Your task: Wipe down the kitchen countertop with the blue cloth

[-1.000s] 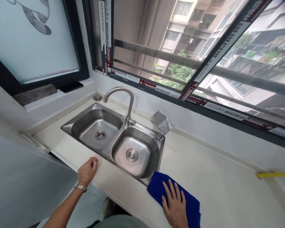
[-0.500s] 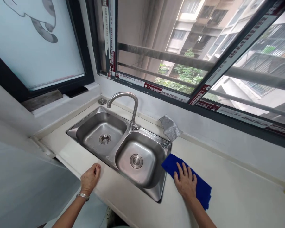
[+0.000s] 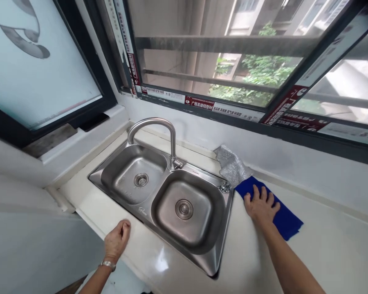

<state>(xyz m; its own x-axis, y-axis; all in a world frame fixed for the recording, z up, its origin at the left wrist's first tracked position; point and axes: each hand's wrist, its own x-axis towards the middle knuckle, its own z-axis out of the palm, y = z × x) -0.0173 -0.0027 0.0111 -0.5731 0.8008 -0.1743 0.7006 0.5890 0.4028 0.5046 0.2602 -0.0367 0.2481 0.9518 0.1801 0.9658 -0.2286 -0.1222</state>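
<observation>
My right hand (image 3: pixel 263 207) lies on a folded blue cloth (image 3: pixel 290 222), pressing it against the countertop with spread fingers. The cloth's far left corner is by the back right corner of the steel double sink (image 3: pixel 209 261) and touches or nearly touches a silvery mesh cloth (image 3: pixel 231 165). At the counter's front edge, left of the right basin, my left hand (image 3: pixel 117 240) rests as a loose fist, with nothing seen in it. A curved steel faucet (image 3: pixel 173 143) rises behind the two basins.
The pale countertop (image 3: pixel 331 253) runs along the wall under a dark-framed window (image 3: pixel 208 104). On the left ledge lie a dark flat object (image 3: pixel 94 121) and a grey slab (image 3: pixel 50 139). A small metal fitting (image 3: pixel 225 187) sits at the sink's back right corner.
My right hand has slid the blue cloth back along the counter towards the wall and the silvery cloth. The view has shifted slightly. My left hand stays closed at the front edge.
</observation>
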